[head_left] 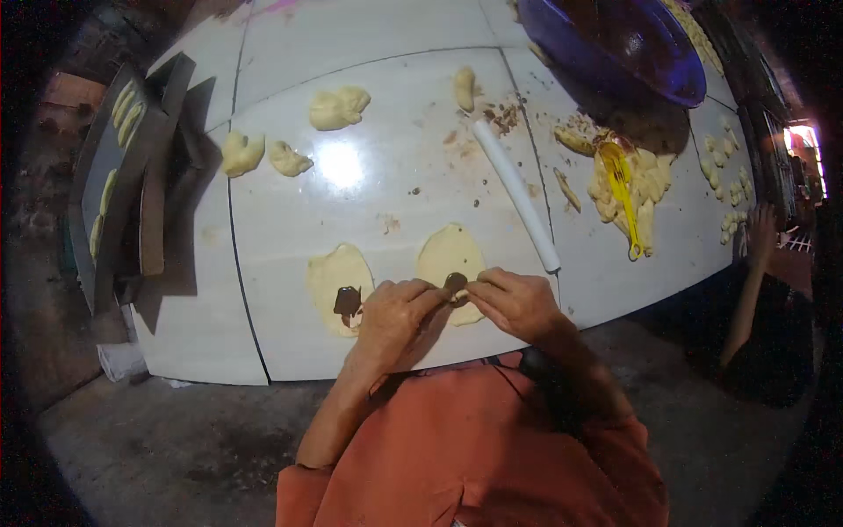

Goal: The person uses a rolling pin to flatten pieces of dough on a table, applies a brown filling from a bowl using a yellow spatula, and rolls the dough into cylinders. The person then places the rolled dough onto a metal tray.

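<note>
A flat oval of rolled dough [450,248] lies in front of me with a dark brown dab of filling [456,282] near its lower end. My left hand [402,316] and my right hand [516,304] meet over that end, fingers closed on the near edge of the dough, which is folded up a little beside the filling. Just left of my left hand rests a second dough oval [332,268], flat, with its own dark dab of filling [348,302]. Beyond my right hand lies a white rolling pin [518,195], slanting away from me.
Dough lumps [339,108] lie across the white tiled table [307,206]. To the right, a yellow utensil [622,189] rests on a dough heap [652,184]; behind it stands a purple basin [562,39]. Trays [105,189] with shaped dough stand left. Another person's arm [753,277] reaches the right edge.
</note>
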The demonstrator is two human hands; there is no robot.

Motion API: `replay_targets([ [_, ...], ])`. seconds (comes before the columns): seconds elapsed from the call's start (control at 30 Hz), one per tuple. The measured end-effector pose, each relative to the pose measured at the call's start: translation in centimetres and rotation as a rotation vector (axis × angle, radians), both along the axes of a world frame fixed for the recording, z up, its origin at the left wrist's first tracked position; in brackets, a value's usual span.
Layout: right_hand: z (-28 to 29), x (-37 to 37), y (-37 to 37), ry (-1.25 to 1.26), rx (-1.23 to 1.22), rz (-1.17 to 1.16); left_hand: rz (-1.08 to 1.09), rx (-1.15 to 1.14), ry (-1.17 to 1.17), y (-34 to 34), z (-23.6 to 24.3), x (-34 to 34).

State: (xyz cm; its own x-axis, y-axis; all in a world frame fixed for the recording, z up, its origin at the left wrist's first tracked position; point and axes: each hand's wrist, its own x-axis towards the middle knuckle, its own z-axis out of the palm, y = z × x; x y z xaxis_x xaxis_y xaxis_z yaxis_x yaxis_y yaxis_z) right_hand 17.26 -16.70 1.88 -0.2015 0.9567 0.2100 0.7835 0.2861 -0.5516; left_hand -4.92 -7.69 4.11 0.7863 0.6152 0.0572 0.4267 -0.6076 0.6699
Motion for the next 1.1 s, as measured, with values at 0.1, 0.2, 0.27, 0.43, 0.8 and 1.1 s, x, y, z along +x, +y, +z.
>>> replay_targets([
  [0.1, -0.5, -0.4, -0.5, -0.015, -0.005, 0.005, 0.109, 0.111, -0.111, -1.3, -1.3, 0.0],
  [0.2, -0.8, -0.3, -0.7, -0.034, -0.002, 0.012, 0.137, 0.154, -0.086, -1.7, -1.6, 0.2],
  [0.27, -0.3, 0.0, -0.7, -0.033, -0.025, 0.033, 0.149, 0.139, -0.097, -2.0, -2.0, 0.0],
  [0.43, -0.4, -0.1, -0.8, -0.028, -0.008, 0.016, 0.173, 0.176, -0.086, -2.5, -2.1, 0.1],
  [0.8, 1.4, -0.2, -1.8, 0.032, 0.055, -0.026, 0.184, 0.270, -0.198, -3.6, -1.3, -1.0],
  [1.1, -0.1, 0.2, -2.0, 0.017, -0.044, 0.070, -0.006, 0.348, -0.106, -3.7, -2.9, -1.0],
])
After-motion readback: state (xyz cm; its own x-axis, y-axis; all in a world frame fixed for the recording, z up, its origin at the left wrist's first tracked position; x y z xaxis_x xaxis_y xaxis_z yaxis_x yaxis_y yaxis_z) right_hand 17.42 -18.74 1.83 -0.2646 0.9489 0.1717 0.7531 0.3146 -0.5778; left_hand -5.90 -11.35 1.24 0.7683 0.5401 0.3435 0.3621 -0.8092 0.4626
